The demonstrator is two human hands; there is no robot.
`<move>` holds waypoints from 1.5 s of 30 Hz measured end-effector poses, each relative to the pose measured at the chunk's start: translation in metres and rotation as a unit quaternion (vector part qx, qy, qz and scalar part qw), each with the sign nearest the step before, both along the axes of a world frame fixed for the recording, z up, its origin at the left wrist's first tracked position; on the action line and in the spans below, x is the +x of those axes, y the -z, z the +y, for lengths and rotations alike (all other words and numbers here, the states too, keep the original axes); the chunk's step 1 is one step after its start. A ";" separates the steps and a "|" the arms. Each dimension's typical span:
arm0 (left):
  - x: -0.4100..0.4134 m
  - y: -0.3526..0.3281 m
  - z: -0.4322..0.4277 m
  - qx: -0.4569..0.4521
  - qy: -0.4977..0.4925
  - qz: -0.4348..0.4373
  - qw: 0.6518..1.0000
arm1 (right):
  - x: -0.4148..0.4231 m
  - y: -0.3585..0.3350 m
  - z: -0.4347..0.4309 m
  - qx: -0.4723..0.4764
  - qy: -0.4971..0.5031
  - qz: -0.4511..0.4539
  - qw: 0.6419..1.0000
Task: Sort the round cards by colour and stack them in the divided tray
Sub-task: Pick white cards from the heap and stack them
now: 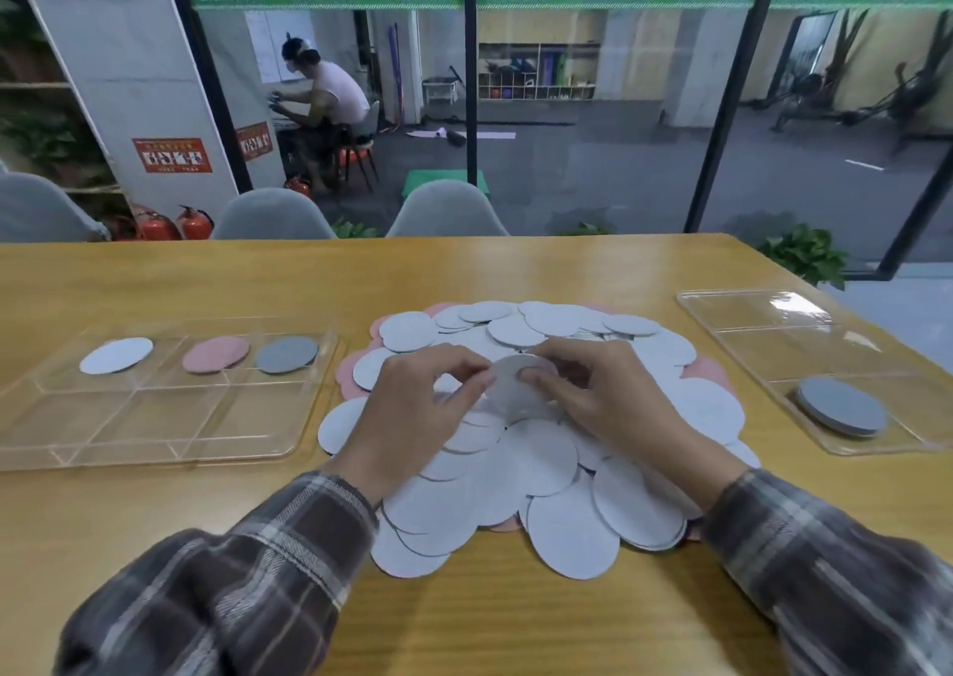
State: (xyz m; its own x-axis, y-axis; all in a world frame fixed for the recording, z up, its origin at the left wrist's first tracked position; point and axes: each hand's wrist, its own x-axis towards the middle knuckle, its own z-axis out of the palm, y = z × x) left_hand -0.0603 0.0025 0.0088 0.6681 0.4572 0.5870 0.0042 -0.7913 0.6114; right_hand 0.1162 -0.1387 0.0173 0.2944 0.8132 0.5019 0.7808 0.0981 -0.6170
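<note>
**Both hands pinch one white card over the pile**

The left hand [412, 407] and right hand [593, 407] meet above the middle of the table [515, 624]. Each pinches an opposite edge of a single white card [510, 381] with curled fingers. The card is tilted and sits just above the pile of cards [541, 469], between the two thumbs.

The right fingers cover part of the card's face. The pile shows mostly white faces, with pink rims peeking out at its far and right sides. What lies deeper in it cannot be seen. Plaid sleeves run off the near edge.

Toward the left edge, a clear divided tray [129, 417] holds a white disc [116, 355], a pink disc [215, 354] and a grey disc [286, 354], each in its own far compartment. Near the right edge, a second clear tray [773, 324] holds a grey stack [840, 406] in its near compartment.

The tabletop is yellow wood grain. Grey chairs [448, 211] stand at the far edge. Behind glass, a seated person [325, 92] is in a gym room.
</note>
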 end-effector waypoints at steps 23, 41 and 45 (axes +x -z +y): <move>-0.016 0.002 0.021 0.066 0.051 0.157 0.984 | -0.007 0.000 -0.012 0.014 0.089 0.011 0.996; -0.001 0.007 0.010 0.038 -0.006 -0.100 0.994 | -0.015 0.002 -0.008 0.000 0.013 0.005 1.000; 0.000 0.004 0.000 -0.045 -0.002 -0.096 0.994 | -0.019 0.004 -0.005 -0.008 0.021 -0.015 1.000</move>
